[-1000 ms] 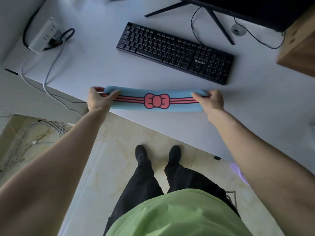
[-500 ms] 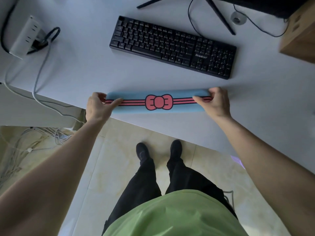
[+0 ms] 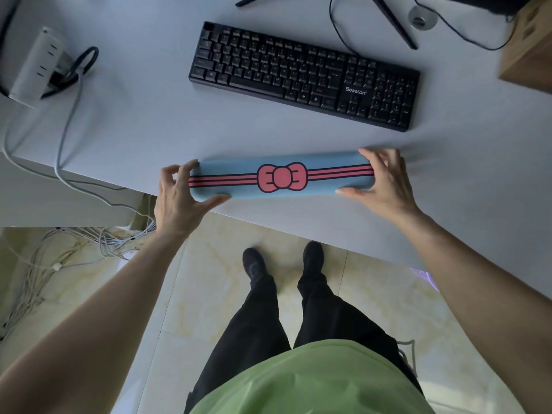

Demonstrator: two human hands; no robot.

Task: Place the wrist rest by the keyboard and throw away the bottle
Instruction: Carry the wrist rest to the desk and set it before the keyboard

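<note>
A blue wrist rest [image 3: 239,182] with pink stripes and a pink bow lies along the front edge of the white desk [image 3: 143,130]. It sits a hand's width in front of the black keyboard [image 3: 298,73] and roughly parallel to it. My left hand [image 3: 176,201] pinches its left end, thumb on the near side and fingertips at the far corner. My right hand [image 3: 388,186] covers its right end, thumb against the near edge. No bottle is in view.
A white power strip [image 3: 35,64] with a plugged cable sits at the desk's far left. Black monitor stand legs [image 3: 394,22] and a cardboard box [image 3: 528,52] stand behind and right of the keyboard. Loose cables [image 3: 44,264] lie on the floor at left.
The wrist rest has moved a little further onto the desk, toward the keyboard, with both hands still at its ends. My left fingers have spread and lifted somewhat.
</note>
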